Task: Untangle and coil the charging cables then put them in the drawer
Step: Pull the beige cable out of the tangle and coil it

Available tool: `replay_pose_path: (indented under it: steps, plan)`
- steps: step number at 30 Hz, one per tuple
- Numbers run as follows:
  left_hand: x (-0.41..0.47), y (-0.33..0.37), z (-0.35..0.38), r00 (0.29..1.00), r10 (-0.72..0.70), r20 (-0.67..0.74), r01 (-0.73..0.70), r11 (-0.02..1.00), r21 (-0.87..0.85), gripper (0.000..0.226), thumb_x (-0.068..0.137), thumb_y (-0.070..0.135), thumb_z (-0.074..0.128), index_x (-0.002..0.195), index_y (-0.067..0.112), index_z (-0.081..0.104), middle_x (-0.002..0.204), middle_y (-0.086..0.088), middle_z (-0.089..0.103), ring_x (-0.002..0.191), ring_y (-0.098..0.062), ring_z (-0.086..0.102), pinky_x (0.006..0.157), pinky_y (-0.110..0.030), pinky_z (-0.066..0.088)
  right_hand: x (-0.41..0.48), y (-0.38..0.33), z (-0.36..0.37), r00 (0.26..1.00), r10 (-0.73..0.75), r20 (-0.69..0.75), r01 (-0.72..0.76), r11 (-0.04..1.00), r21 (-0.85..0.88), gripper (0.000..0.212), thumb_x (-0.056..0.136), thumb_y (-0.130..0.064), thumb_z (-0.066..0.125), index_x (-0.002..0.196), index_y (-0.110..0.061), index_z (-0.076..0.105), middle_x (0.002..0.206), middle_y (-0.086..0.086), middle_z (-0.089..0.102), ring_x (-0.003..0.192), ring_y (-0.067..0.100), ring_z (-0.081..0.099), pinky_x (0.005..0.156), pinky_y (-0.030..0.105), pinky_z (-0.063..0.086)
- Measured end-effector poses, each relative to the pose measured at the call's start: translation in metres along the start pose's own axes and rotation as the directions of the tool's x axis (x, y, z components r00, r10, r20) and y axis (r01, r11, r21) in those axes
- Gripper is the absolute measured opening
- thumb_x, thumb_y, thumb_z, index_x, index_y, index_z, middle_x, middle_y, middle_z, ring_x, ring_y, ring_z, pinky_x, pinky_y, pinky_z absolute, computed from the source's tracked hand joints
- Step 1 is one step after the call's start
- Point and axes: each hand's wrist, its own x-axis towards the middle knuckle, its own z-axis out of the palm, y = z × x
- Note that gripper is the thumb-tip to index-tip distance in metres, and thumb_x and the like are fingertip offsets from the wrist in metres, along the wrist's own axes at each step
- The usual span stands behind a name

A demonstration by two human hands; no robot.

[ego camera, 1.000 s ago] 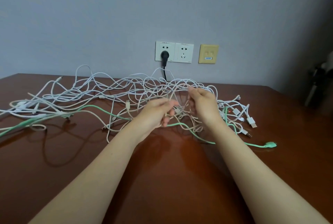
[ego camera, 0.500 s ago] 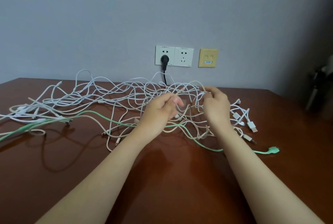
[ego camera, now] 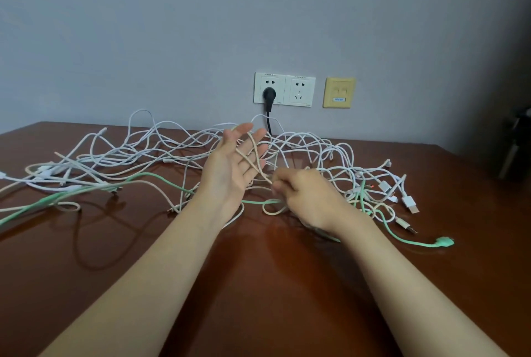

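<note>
A beige cable [ego camera: 260, 168] lay across the spread fingers of the person's left hand [ego camera: 232, 164], raised palm-up above the bench [ego camera: 258, 285]. The right hand [ego camera: 304, 193], just beside and lower, pinched the same strand between thumb and curled fingertips. The left hand gripped nothing and served only as a frame for the strand; the two hands stood close but were not touching.

The strand ran on into a loose tangle of white cables [ego camera: 138, 152], which spread beyond both hands and far out past the left one. A mint-green cable [ego camera: 143, 174] passed under both wrists and ended in a plug out to the right. A cluster of USB plugs [ego camera: 409, 203] lay on the far side of the right hand. No cable was coiled yet and no drawer was in view, so the job looked to be at its start: freeing the first strand.

Doing that well probably meant following the beige strand hand over hand toward one free end. Each crossing should be lifted off, not pulled tight, and the left fingers kept wide so that loops did not close into knots.

Beyond the hands, a black plug [ego camera: 269, 94] sat in a double wall socket [ego camera: 284, 89]; its lead should probably be left alone.
</note>
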Motion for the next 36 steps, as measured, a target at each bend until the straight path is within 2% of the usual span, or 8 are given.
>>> replay_pose_path:
  steps: [6,11,16,20,23,27,31,36]
  plan:
    - [0.000,0.006,-0.004,0.998,-0.044,0.040,0.045,0.999,-0.022,0.030,0.100,0.039,0.029,0.104,0.034,0.059,0.097,0.006,0.069,0.063,-0.006,0.060,0.064,-0.026,0.046,-0.004,-0.010,-0.004,0.990,-0.049,-0.134,0.044,0.998,-0.042,0.015,0.095,-0.019,0.043,0.088,-0.018,0.057,0.086,-0.001,0.057,0.089,0.026,0.053,0.070,0.032,0.037]
    - [0.001,0.001,-0.004,1.000,-0.011,0.012,0.010,0.996,0.092,0.030,0.103,0.028,0.026,0.103,0.025,0.055,0.082,0.003,0.073,0.046,-0.006,0.056,0.051,-0.018,0.048,-0.004,-0.010,0.000,0.993,-0.066,-0.095,0.066,0.998,-0.002,0.011,0.095,-0.021,0.044,0.088,-0.021,0.053,0.089,-0.004,0.057,0.093,0.026,0.054,0.069,0.029,0.032]
    - [0.002,-0.004,-0.002,1.000,0.003,0.021,-0.006,0.987,0.159,0.028,0.104,0.020,0.026,0.101,0.019,0.054,0.073,0.003,0.073,0.049,-0.006,0.062,0.051,-0.015,0.051,-0.003,-0.007,0.002,0.992,-0.080,-0.102,0.075,0.996,-0.044,0.022,0.097,-0.026,0.043,0.115,-0.021,0.055,0.105,0.007,0.066,0.100,0.034,0.057,0.076,0.035,0.043]
    - [0.000,-0.003,-0.001,1.000,-0.003,0.029,0.000,0.997,0.083,0.026,0.103,0.019,0.029,0.103,0.021,0.055,0.077,0.002,0.074,0.054,-0.007,0.065,0.054,-0.017,0.053,-0.003,-0.007,0.002,0.998,-0.051,-0.044,0.052,0.999,0.005,0.011,0.096,-0.025,0.047,0.098,-0.021,0.057,0.076,-0.003,0.059,0.090,0.030,0.057,0.069,0.030,0.035]
    - [-0.001,-0.002,0.001,1.000,0.015,-0.010,-0.015,1.000,0.010,0.025,0.103,0.023,0.031,0.104,0.024,0.055,0.075,0.003,0.072,0.045,-0.005,0.057,0.048,-0.015,0.049,0.000,-0.005,0.001,1.000,-0.028,-0.013,0.030,0.993,0.111,0.019,0.094,-0.026,0.051,0.075,-0.026,0.053,0.057,-0.012,0.050,0.070,0.019,0.053,0.073,0.031,0.043]
    - [0.002,-0.002,-0.001,0.999,0.033,-0.021,-0.031,0.996,0.086,0.027,0.102,0.027,0.031,0.119,0.030,0.051,0.064,0.006,0.049,0.032,-0.001,0.023,0.034,-0.011,0.021,-0.002,-0.006,0.000,0.998,-0.020,0.064,0.014,0.996,0.093,0.035,0.095,-0.043,0.047,0.067,-0.023,0.053,0.048,-0.012,0.050,0.055,0.002,0.046,0.065,0.028,0.038]
    - [0.004,0.000,-0.005,1.000,0.024,-0.009,-0.023,0.994,0.108,0.028,0.102,0.027,0.028,0.119,0.028,0.050,0.053,0.008,0.042,0.031,0.000,0.020,0.031,-0.011,0.016,-0.005,-0.005,-0.013,0.999,0.011,0.030,-0.011,1.000,0.015,0.033,0.091,-0.043,0.053,0.063,-0.025,0.050,0.053,-0.008,0.045,0.054,0.003,0.040,0.059,0.028,0.030]
    - [0.007,0.007,-0.007,0.998,0.007,-0.057,-0.003,0.997,0.082,0.026,0.103,0.026,0.027,0.105,0.025,0.053,0.052,0.008,0.043,0.031,-0.001,0.021,0.030,-0.011,0.015,-0.007,0.001,-0.029,0.995,0.031,-0.091,0.008,0.918,0.397,0.023,0.088,-0.021,0.063,0.065,-0.021,0.062,0.038,-0.015,0.041,0.039,0.002,0.036,0.049,0.015,0.028]
